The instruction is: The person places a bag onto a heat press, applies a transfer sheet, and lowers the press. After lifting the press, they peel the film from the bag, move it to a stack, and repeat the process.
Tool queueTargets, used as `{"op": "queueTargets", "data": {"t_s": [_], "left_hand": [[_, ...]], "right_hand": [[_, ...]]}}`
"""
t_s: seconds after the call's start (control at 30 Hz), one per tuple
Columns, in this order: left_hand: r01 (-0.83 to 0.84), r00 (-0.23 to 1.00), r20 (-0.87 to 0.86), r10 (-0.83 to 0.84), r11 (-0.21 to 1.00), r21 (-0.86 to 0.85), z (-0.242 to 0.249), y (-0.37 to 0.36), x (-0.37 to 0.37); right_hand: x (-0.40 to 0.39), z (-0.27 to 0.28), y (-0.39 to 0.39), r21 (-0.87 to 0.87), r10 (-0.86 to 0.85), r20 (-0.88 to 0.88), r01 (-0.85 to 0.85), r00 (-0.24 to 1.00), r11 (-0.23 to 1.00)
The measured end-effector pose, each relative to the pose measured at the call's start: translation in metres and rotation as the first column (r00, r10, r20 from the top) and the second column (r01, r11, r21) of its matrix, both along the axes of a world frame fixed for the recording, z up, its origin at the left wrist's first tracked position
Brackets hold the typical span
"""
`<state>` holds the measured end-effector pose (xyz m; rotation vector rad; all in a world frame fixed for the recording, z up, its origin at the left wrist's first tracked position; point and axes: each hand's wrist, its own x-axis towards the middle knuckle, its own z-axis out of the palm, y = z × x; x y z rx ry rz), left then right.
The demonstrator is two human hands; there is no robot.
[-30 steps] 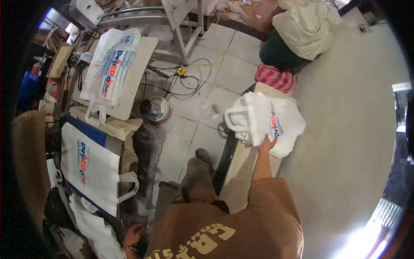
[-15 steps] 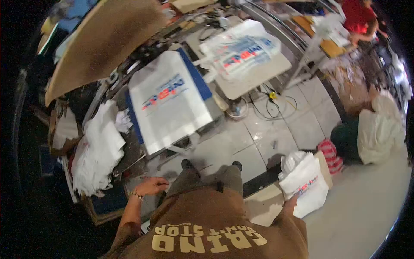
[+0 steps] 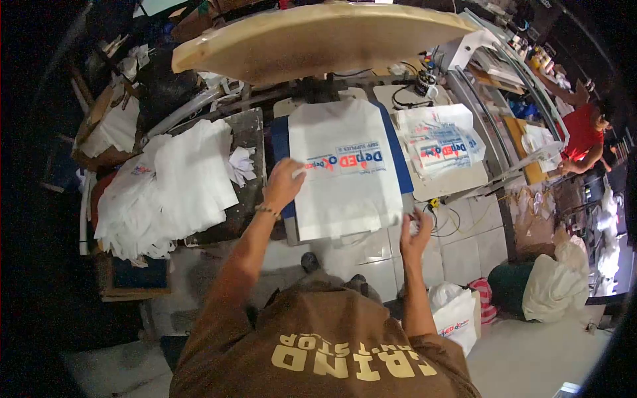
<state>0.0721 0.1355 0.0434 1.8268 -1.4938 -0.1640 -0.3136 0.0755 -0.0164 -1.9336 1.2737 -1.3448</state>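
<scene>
A white bag with blue and red print lies flat on a blue board in front of me. My left hand is at the bag's left edge, its thumb and fingers slightly apart over the white material. Whether those fingertips touch the bag I cannot make out. Near the bag's lower right corner is my right hand, with thumb and fingers spread and nothing between them.
Overhead at the back hangs a wide padded panel. A heap of white bags lies left; printed bags rest on a board at right. Below stands another printed bag. A person in red is at far right.
My view has turned toward the blue board. My left hand has come up to the bag's left edge, and my right hand has left the bag standing low at right for the lower right corner.
</scene>
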Motion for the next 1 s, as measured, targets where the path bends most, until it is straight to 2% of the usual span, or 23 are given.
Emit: {"op": "queueTargets", "data": {"t_s": [0.03,0.1,0.13,0.17,0.2,0.23,0.27,0.33,0.4,0.47,0.5,0.53,0.57,0.6,0.67,0.7,0.8,0.93,1.0], "left_hand": [[0.024,0.993,0.118,-0.011,0.993,-0.113,-0.008,-0.014,0.007],[-0.005,0.989,0.144,0.021,0.994,-0.11,-0.017,-0.034,0.019],[-0.039,0.983,0.178,0.056,0.994,-0.098,-0.022,-0.04,0.021],[-0.092,0.99,0.111,0.088,0.995,0.032,-0.02,-0.042,0.021],[-0.088,0.991,0.106,0.084,0.996,0.034,-0.018,-0.043,0.022],[-0.093,0.991,0.103,0.083,0.991,0.094,-0.015,-0.044,0.023],[-0.099,0.992,0.098,0.084,0.983,0.153,-0.013,-0.045,0.023],[-0.105,0.993,0.064,0.097,0.985,0.134,-0.009,-0.049,0.024],[-0.121,0.992,0.031,0.119,0.986,0.114,-0.017,-0.054,0.025],[-0.106,0.994,-0.046,0.103,0.993,-0.06,-0.021,-0.06,0.026],[-0.115,0.992,-0.051,0.112,0.992,-0.06,-0.019,-0.059,0.022],[-0.121,0.987,0.084,0.134,0.982,-0.143,-0.019,-0.054,0.016],[-0.113,0.963,0.217,0.162,0.969,-0.219,-0.018,-0.048,0.008],[-0.121,0.962,0.215,0.167,0.97,-0.211,-0.019,-0.043,-0.001],[-0.008,0.917,0.383,0.116,0.962,-0.273,-0.02,-0.032,-0.019],[-0.08,0.921,0.345,0.182,0.954,-0.289,-0.018,-0.028,-0.028],[0.019,0.917,0.39,0.08,0.97,-0.243,-0.022,-0.024,-0.041],[-0.012,0.934,0.347,0.089,0.976,-0.218,-0.021,-0.02,-0.058],[-0.102,0.925,0.339,0.174,0.97,-0.221,-0.016,-0.019,-0.062]], "right_hand": [[0.022,0.017,-0.012,-0.005,-0.001,-0.009,0.001,1.0,1.0],[0.054,0.038,-0.03,-0.149,-0.019,-0.341,-0.034,0.94,0.988],[0.059,0.037,-0.032,-0.149,-0.022,-0.348,-0.032,0.937,0.988],[0.063,0.033,-0.035,-0.068,-0.008,-0.399,-0.02,0.917,0.997],[0.066,0.029,-0.038,0.013,0.009,-0.445,-0.004,0.895,1.0],[0.066,0.024,-0.04,0.014,0.007,-0.449,-0.001,0.893,1.0],[0.066,0.023,-0.041,-0.012,-0.007,-0.418,0.003,0.909,1.0],[0.064,0.021,-0.046,-0.034,-0.017,-0.393,0.004,0.919,0.999],[0.061,0.033,-0.049,0.252,0.066,-0.299,0.012,0.952,0.968],[0.058,0.037,-0.052,0.305,0.078,-0.295,0.016,0.952,0.952],[0.056,0.037,-0.056,0.356,0.082,-0.288,0.027,0.954,0.934],[0.054,0.032,-0.06,0.359,0.091,-0.293,0.022,0.952,0.933],[0.053,0.027,-0.063,0.412,0.131,-0.061,-0.094,0.99,0.906],[0.05,0.022,-0.066,0.437,0.153,0.178,-0.217,0.972,0.873],[0.044,0.021,-0.071,0.501,0.189,0.217,-0.275,0.958,0.82],[0.043,0.022,-0.073,0.553,0.212,0.259,-0.325,0.942,0.767],[0.04,0.019,-0.075,0.574,0.208,0.256,-0.322,0.944,0.753],[0.037,0.001,-0.078,0.582,0.182,0.324,-0.347,0.929,0.735],[0.038,-0.001,-0.079,0.545,0.207,0.349,-0.378,0.914,0.748]]}}
